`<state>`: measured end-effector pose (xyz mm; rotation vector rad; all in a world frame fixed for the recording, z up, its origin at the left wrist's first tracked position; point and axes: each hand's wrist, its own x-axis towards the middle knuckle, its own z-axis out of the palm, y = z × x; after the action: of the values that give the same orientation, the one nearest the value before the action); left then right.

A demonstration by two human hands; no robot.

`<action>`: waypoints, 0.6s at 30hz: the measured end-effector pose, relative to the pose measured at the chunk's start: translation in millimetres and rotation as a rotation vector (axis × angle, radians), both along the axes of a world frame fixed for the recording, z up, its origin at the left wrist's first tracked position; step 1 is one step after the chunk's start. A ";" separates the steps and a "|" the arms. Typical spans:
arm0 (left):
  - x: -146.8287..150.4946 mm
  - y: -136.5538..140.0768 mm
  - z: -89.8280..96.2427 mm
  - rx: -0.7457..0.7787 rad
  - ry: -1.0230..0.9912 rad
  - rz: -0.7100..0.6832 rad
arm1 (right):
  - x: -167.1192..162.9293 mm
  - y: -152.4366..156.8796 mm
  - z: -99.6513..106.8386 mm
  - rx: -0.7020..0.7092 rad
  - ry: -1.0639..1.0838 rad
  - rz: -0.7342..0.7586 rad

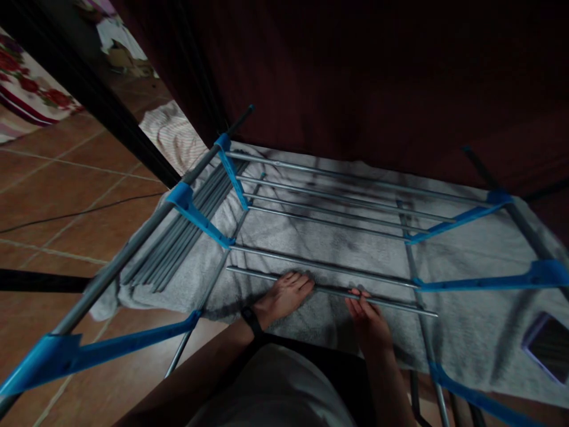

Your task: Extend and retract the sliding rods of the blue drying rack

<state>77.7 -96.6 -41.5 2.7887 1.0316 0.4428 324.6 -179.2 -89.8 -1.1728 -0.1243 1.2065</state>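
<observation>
A loose thin metal rod (333,290) lies crosswise before me, low over the grey towel. My left hand (288,293), wearing a dark wristband, closes over the rod left of its middle, back of the hand up. Palm up, my right hand (367,314) pinches the same rod farther right between thumb and fingers. Just beyond it runs a crossbar (324,265) of a rack built from grey tubes and blue plastic brackets. One blue bracket (204,225) stands at the left side, another blue bracket (484,283) at the right.
Several grey tubes (186,231) lie bundled on the grey towel (280,314) at left. A phone (549,347) rests on the towel at far right. Dark red curtain (355,89) hangs behind the rack. Tiled floor (57,196) with a thin cable lies at left.
</observation>
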 end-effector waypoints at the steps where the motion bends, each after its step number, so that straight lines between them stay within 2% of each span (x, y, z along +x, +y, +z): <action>1: -0.1 -0.7 -0.6 -0.001 0.005 0.003 | -2.5 0.7 3.1 -0.025 -0.007 -0.019; 6: -2.3 -2.5 -4.0 0.028 0.054 0.003 | -12.3 2.9 19.9 -0.104 -0.007 -0.048; 11: -6.0 -4.2 -7.6 0.030 0.072 0.002 | -11.3 5.0 24.4 -0.137 0.022 -0.033; 14: -4.3 -6.0 -7.9 0.026 0.052 0.004 | -12.9 4.8 24.4 -0.112 0.063 -0.009; 18: 2.1 -7.8 -5.2 0.038 0.041 0.020 | -21.4 0.6 25.7 -0.005 0.119 0.121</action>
<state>79.8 -104.4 -46.7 2.8343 1.0714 0.4138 303.2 -178.5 -64.1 -1.1077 -0.1037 1.3804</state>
